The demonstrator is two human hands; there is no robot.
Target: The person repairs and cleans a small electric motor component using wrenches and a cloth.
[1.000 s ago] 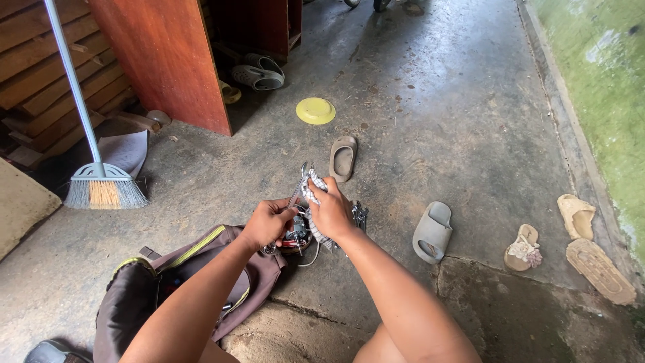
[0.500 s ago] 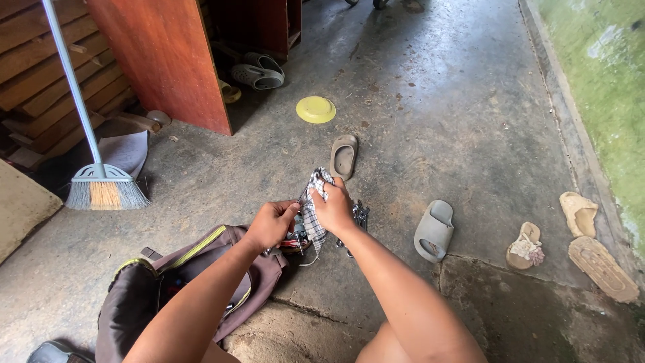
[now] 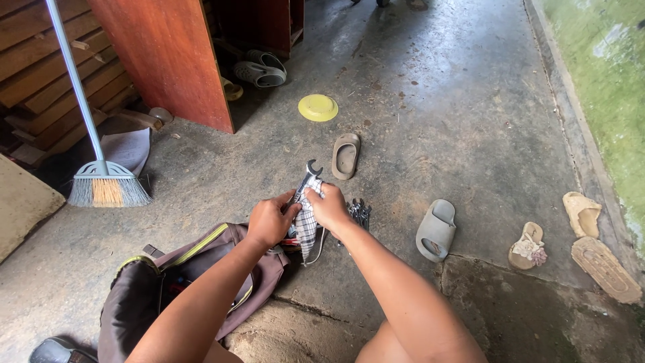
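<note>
Both hands close on one steel open-ended wrench [image 3: 308, 176] wrapped in a checked black-and-white cloth [image 3: 307, 222]. Gripping the lower part of the shaft, the left hand [image 3: 270, 222] has its fingers curled tight around it. Beside it, the right hand [image 3: 330, 208] pinches the cloth against the shaft just below the forked head, which pokes up clear of both hands. Wrench and cloth are held low over the grey concrete floor [image 3: 443, 114], above the open mouth of a dark brown backpack with yellow-green trim [image 3: 181, 282]. A small heap of other metal tools [image 3: 358, 212] lies on the floor just right of the right hand. Further off are a grey slide sandal [image 3: 436, 230], a brown sandal [image 3: 346, 155], a round yellow lid [image 3: 318, 107] and a broom with a light blue handle [image 3: 101, 178].
</note>
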